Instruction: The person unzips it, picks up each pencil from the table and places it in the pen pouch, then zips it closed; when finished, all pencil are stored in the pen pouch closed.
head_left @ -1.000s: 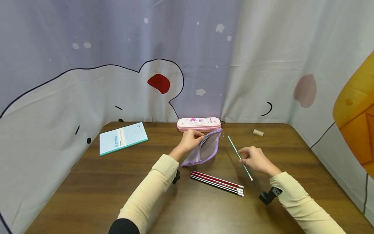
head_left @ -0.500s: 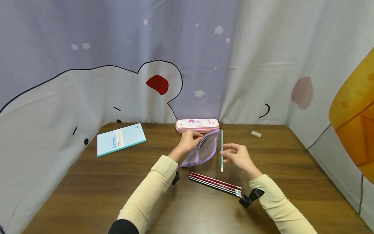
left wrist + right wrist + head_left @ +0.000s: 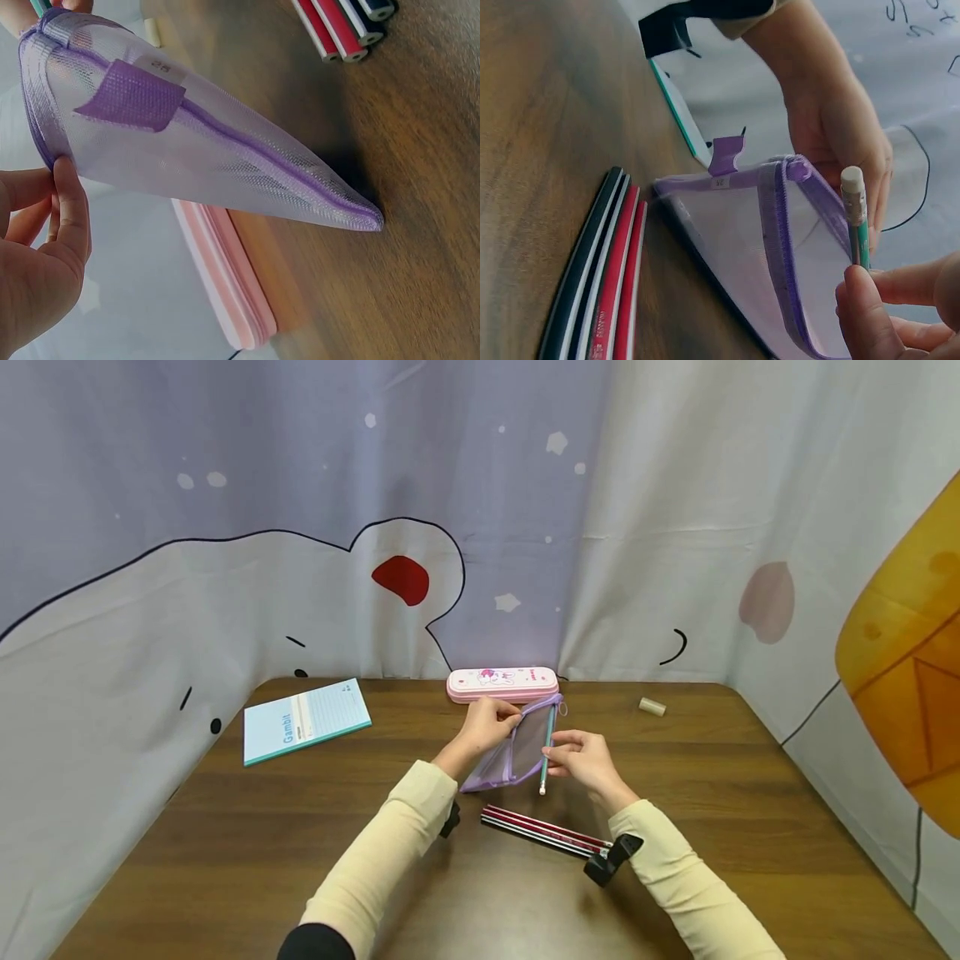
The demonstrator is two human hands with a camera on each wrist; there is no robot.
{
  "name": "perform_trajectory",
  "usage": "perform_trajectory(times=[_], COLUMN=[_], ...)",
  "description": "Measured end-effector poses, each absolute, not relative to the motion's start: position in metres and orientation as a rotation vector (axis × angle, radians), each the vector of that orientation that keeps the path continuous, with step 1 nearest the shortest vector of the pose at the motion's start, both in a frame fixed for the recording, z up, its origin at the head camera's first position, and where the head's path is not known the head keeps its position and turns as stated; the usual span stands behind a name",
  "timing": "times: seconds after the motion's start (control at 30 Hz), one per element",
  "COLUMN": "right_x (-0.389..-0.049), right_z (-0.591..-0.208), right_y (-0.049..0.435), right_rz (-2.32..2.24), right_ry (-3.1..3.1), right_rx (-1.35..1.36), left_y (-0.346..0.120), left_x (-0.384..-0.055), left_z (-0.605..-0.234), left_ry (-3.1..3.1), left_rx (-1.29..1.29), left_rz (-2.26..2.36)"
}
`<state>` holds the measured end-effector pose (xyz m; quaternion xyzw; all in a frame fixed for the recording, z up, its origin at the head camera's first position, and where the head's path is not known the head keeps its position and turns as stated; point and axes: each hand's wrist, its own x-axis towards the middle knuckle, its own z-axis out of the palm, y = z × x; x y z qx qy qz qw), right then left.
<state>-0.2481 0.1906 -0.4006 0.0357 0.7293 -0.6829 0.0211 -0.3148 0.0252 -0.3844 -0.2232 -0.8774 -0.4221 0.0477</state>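
Observation:
A purple mesh zipper pouch (image 3: 202, 142) is held up with its mouth spread. My left hand (image 3: 483, 727) pinches the edge of that mouth between thumb and fingers. In my right hand (image 3: 588, 762) a green pencil (image 3: 550, 739) with a white eraser end is pinched near its middle. The pencil overlaps the pouch's right side in the head view, eraser end toward me. In the right wrist view its eraser (image 3: 853, 180) stands beside the pouch's zipper edge. Just in front of the pouch, several red and black striped pencils (image 3: 540, 831) lie side by side on the table.
A pink pencil case (image 3: 502, 685) sits behind the pouch at the table's back edge. To the left lies a light blue notebook (image 3: 307, 722). A small beige cylinder (image 3: 652, 706) rests at the back right.
My right hand has moved left with the green pencil, from the open table to the pouch's right side, and the pencil has turned more upright in view. My left hand keeps its pinch.

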Motion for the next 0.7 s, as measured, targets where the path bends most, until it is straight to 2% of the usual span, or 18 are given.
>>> perform_trajectory(times=[0.4,0.7], right_x=[-0.265,-0.270], right_z=[-0.409,-0.420], right_y=[0.173,0.164], right_rz=[-2.137,-1.975], right_ry=[2.323,2.527], right_rx=[0.305,0.326], left_y=[0.032,0.035], left_x=[-0.313,-0.312], left_z=[-0.386,-0.386], left_ry=[-2.714,-2.730], left_rx=[-0.685,-0.658], left_rz=[-1.256,-1.302])
